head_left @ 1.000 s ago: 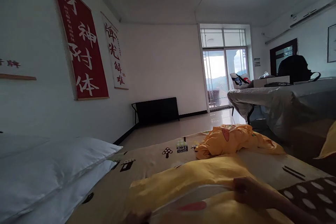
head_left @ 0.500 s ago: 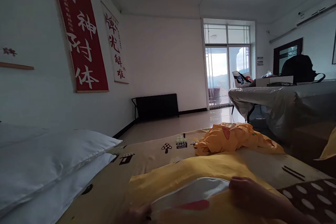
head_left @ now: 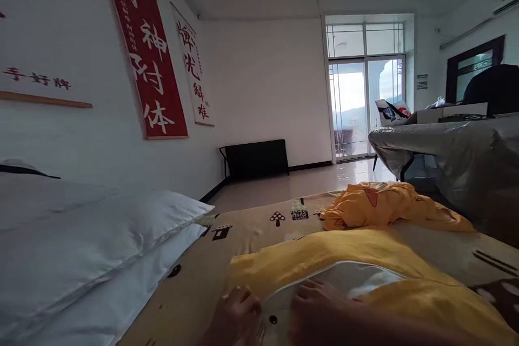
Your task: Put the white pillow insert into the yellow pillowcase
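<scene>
A yellow cloth cover (head_left: pixel 324 246) with a pale inner part (head_left: pixel 357 277) showing through its opening lies flat on the patterned bed sheet (head_left: pixel 251 221). At the left edge of this opening my left hand (head_left: pixel 239 313) has its fingers curled together on the fabric; what they pinch is hidden. Over the pale part lies my right hand (head_left: pixel 316 300), blurred, its fingers partly hidden, so its grip is unclear. A crumpled orange cloth (head_left: pixel 385 205) rests beyond the yellow cover.
White pillows (head_left: pixel 133 232) are stacked at the left. A table under plastic sheeting (head_left: pixel 454 140) bears boxes and a black bag (head_left: pixel 494 89) at the right. A black folded panel (head_left: pixel 257 159) stands by the wall.
My right hand has left the opening's right edge and moved left, close to my left hand. The view has turned left, and the opening's right side now lies lower and flatter.
</scene>
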### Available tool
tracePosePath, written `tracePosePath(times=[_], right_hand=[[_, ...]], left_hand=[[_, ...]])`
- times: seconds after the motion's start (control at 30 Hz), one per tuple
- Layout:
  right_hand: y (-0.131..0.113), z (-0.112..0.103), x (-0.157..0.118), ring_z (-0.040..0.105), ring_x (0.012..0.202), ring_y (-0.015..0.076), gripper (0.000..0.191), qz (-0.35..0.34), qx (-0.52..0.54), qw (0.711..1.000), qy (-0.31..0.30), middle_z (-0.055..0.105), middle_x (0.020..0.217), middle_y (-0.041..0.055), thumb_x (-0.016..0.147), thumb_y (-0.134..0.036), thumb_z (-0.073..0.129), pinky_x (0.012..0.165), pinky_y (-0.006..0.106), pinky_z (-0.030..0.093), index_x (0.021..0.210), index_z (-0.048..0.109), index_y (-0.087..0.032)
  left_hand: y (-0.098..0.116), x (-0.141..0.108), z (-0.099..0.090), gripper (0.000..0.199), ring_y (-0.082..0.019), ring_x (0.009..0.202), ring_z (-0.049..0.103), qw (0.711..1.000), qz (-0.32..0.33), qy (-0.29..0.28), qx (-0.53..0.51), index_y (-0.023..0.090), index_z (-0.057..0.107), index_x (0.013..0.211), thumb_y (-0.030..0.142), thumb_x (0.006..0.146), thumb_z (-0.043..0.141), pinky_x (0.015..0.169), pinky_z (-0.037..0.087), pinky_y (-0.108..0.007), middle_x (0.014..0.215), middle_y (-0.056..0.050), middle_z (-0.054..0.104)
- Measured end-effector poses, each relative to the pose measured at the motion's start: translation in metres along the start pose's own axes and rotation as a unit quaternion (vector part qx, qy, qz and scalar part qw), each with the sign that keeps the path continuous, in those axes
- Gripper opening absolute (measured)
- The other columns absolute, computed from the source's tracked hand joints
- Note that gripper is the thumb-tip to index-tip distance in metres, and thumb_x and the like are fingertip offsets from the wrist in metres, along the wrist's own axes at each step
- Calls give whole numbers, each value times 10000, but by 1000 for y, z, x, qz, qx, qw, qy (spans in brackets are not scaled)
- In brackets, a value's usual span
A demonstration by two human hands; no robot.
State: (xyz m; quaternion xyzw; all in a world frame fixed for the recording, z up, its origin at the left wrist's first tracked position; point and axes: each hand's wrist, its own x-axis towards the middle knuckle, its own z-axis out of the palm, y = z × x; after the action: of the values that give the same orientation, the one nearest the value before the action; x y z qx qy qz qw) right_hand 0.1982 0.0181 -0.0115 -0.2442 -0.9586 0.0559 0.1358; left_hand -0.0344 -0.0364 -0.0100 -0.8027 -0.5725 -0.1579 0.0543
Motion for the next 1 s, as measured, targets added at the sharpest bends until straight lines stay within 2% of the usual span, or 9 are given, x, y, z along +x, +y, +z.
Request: tracePosePath(times=[0.13, 0.23, 0.33, 0.47, 0.53, 0.67, 0.73, 0.83, 1.0], right_hand=[[-27, 11, 37, 648, 808, 216, 257, -43, -74, 996, -32, 688, 955, 86, 800, -316, 578, 644, 297, 463, 978, 629, -139], [-33, 25, 49, 627, 688, 169, 162, -86, -126, 988, 6, 687, 850, 29, 840, -272, 551, 542, 284, 409, 934, 621, -160], [-31, 38, 48, 585, 690, 153, 112, -151, -204, 965, 65, 658, 787, 12, 864, -260, 563, 550, 286, 393, 841, 601, -156], [-31, 48, 41, 536, 724, 156, 105, -241, -245, 928, 143, 601, 722, 10, 877, -227, 549, 574, 287, 377, 796, 551, -159], [-31, 52, 41, 535, 713, 157, 91, -199, -227, 943, 139, 610, 738, 15, 866, -247, 559, 581, 291, 379, 840, 550, -160], [-31, 58, 51, 586, 745, 179, 168, -2, -162, 984, 73, 661, 854, 32, 784, -281, 622, 617, 304, 401, 897, 575, -166], [-31, 62, 55, 600, 744, 185, 187, 12, -157, 987, 39, 669, 848, 23, 757, -283, 642, 612, 305, 403, 897, 586, -171], [-32, 67, 53, 590, 716, 185, 148, -75, -208, 974, 57, 667, 829, 35, 789, -257, 617, 598, 317, 398, 893, 603, -153], [-37, 67, 40, 534, 672, 196, 196, -206, -306, 919, 143, 657, 761, 105, 858, -253, 528, 589, 338, 371, 849, 638, -90]], left_hand=[[-3, 4, 11, 204, -193, 905, 566, 995, -42, -90, -14, 165, 603, 849, 96, 685, 503, 776, 386, -286, 950, -69, 616], [-9, 4, 18, 227, -205, 944, 558, 989, -58, -116, -71, 160, 578, 909, 123, 697, 505, 797, 397, -290, 1016, -82, 601], [-14, -1, 16, 150, -193, 878, 563, 985, -67, -114, -114, 157, 544, 869, 140, 751, 453, 757, 395, -285, 940, -74, 617], [-16, -6, 7, 148, -179, 792, 571, 969, -131, -109, -178, 159, 530, 818, 176, 821, 382, 712, 402, -282, 841, -65, 636], [-16, -7, 5, 156, -179, 801, 582, 965, -136, -100, -199, 161, 543, 815, 197, 825, 391, 725, 405, -283, 846, -59, 647], [-17, -7, 7, 173, -174, 791, 600, 961, -122, -88, -234, 166, 572, 859, 242, 828, 419, 708, 408, -270, 840, -44, 665], [-17, -7, 8, 159, -167, 781, 597, 957, -113, -92, -251, 167, 568, 886, 242, 807, 453, 682, 404, -256, 845, -36, 666], [-15, -8, 6, 137, -160, 783, 572, 960, -88, -103, -245, 168, 565, 866, 210, 749, 507, 681, 396, -246, 846, -23, 651], [-6, -12, 1, 182, -136, 771, 555, 963, -84, -100, -236, 198, 603, 855, 166, 763, 448, 699, 374, -235, 815, 11, 641]])
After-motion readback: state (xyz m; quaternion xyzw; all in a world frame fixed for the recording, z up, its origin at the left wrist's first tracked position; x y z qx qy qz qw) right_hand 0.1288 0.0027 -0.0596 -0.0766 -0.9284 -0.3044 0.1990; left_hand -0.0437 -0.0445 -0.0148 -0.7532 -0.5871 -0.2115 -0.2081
